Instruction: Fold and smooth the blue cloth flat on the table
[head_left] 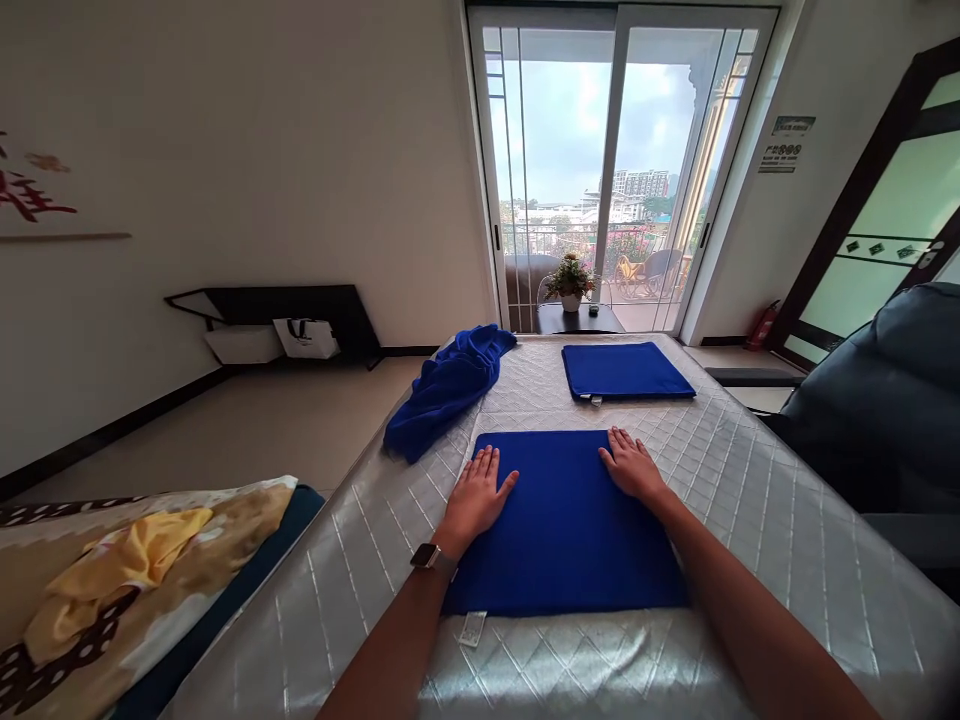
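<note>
A flat blue cloth rectangle (574, 530) lies on the quilted silver-white mattress (390, 520), a white tag showing at its near left edge. My left hand (478, 492) rests palm down on its left edge, thumb apart from the fingers. On its upper right corner lies my right hand (631, 465), also flat and holding nothing. Farther back to the right is a folded blue cloth stack (626, 371) with a small white tag. A crumpled blue cloth (454, 385) sits at the mattress's far left edge.
Patterned bedding (217, 560) with a yellow cloth (135, 560) is at the lower left. A dark leather chair (885, 390) stands on the right. Beyond the mattress are a small table (551, 320) with a flower pot (571, 300) and sliding glass doors (616, 150).
</note>
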